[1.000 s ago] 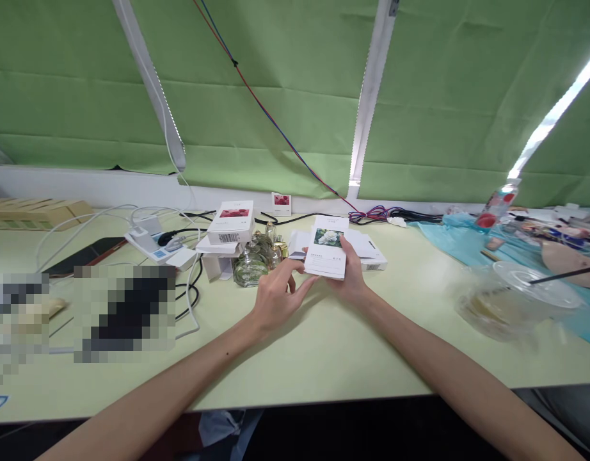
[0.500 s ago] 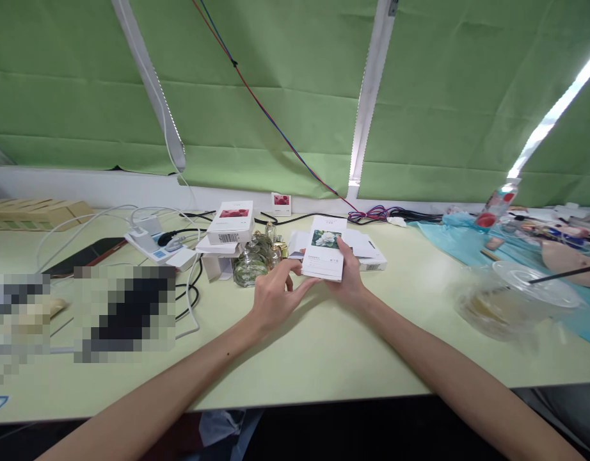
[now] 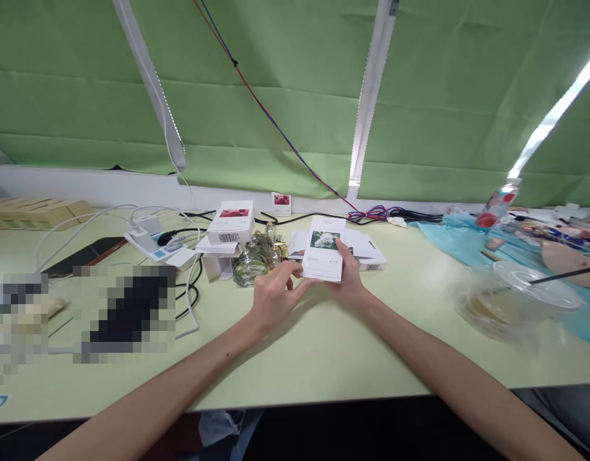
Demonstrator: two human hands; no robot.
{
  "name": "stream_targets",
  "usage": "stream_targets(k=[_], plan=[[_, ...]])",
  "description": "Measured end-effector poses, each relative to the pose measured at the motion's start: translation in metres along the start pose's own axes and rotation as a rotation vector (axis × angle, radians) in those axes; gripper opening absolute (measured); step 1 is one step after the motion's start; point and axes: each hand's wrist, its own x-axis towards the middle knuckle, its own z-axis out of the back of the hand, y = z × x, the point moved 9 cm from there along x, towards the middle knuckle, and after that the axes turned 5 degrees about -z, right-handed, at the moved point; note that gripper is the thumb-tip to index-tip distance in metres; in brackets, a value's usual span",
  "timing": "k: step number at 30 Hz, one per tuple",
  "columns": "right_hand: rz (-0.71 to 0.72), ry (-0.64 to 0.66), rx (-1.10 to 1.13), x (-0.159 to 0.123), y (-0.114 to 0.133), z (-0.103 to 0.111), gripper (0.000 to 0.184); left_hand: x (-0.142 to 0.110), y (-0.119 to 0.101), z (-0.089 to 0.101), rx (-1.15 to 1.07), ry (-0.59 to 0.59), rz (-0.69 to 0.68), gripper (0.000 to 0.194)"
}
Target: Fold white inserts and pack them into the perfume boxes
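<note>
A white carton with a white-flower picture (image 3: pixel 322 256) is held tilted above the table, its printed face towards me. My right hand (image 3: pixel 351 275) grips it from the right, thumb on the front edge. At its lower left corner, my left hand (image 3: pixel 277 290) pinches the bottom edge between thumb and fingers. Behind the carton lies another white box (image 3: pixel 373 261), partly hidden. Just left of my left hand stand several glass bottles (image 3: pixel 250 266) with gold parts. A white box with a pink-flower picture (image 3: pixel 231 221) rests on an opened white carton (image 3: pixel 218 264) beside them.
A power strip (image 3: pixel 153 246) with white and black cables lies at the left, near a dark flat device (image 3: pixel 84 256). On the right are a lidded plastic cup (image 3: pixel 520 301) with a black straw, blue plastic sheeting (image 3: pixel 429 237) and a bottle (image 3: pixel 497 203). A small card (image 3: pixel 281 203) leans at the back.
The carton has shifted very slightly, with both hands keeping their grip on it. Everything else looks the same.
</note>
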Motion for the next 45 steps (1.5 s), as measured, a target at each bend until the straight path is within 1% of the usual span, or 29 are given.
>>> stream_targets(k=[8,18,31,38,45], plan=[[-0.001,-0.032,0.012,-0.0018,0.0009,-0.0003,0.043,-0.0008,0.0018,-0.0019,0.002,0.023,0.010,0.023],[-0.007,-0.029,0.001,-0.0039,0.0018,-0.0033,0.043,-0.0010,0.0015,-0.0022,0.004,0.023,0.010,0.023],[0.000,-0.020,0.003,-0.0017,0.0008,-0.0006,0.044,-0.0004,0.0014,-0.0017,0.004,0.024,0.015,0.023],[-0.016,-0.032,0.009,-0.0044,0.0019,-0.0045,0.040,-0.0006,0.0017,-0.0019,0.004,0.024,0.014,0.024],[0.005,-0.041,0.006,-0.0028,0.0016,-0.0008,0.040,-0.0012,0.0019,-0.0016,0.009,0.027,0.021,0.024]])
